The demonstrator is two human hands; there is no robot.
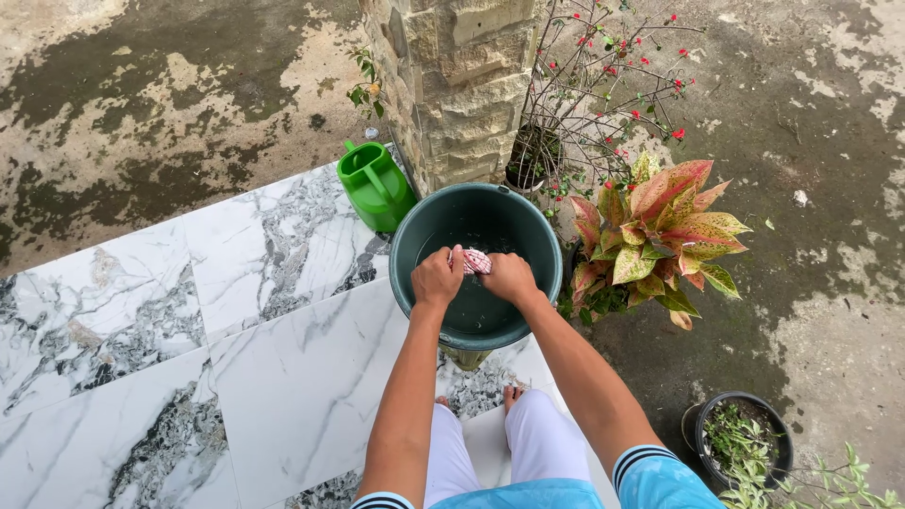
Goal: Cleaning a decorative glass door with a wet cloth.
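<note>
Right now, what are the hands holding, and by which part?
Both the left hand and right hand grip a small pink-and-white cloth by its opposite ends, over the dark green bucket.

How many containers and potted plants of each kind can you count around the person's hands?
Dark green bucket: 1
Green watering can: 1
Red-and-white cloth, held by left hand and right hand: 1
Potted plants: 3 (leafy red-green, red-flowered, small black pot)
Total: 6

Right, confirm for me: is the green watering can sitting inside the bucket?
No, the green watering can stands on the marble tiles outside the dark green bucket, at its upper left beside the stone pillar.
</note>
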